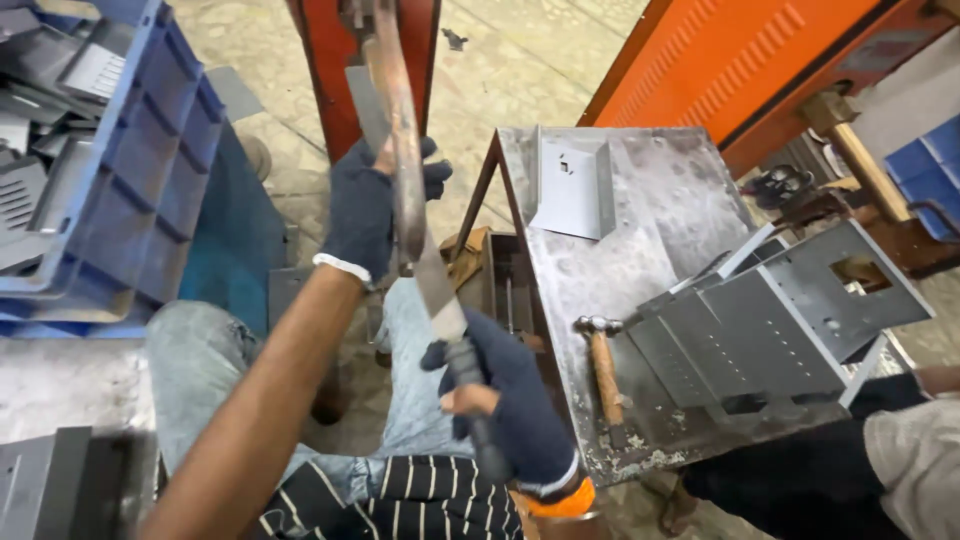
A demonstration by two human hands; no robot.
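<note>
My right hand (510, 400), in a dark glove, is gripping with closed fingers the black handle of a long metal file (415, 210). My left hand (375, 205) is closing around its upper part, over my knees. At my right, a hammer (603, 365) is lying on the steel table (650, 230), beside stacked grey sheet-metal parts (770, 320). A blue crate (150, 170) is standing at my left.
</note>
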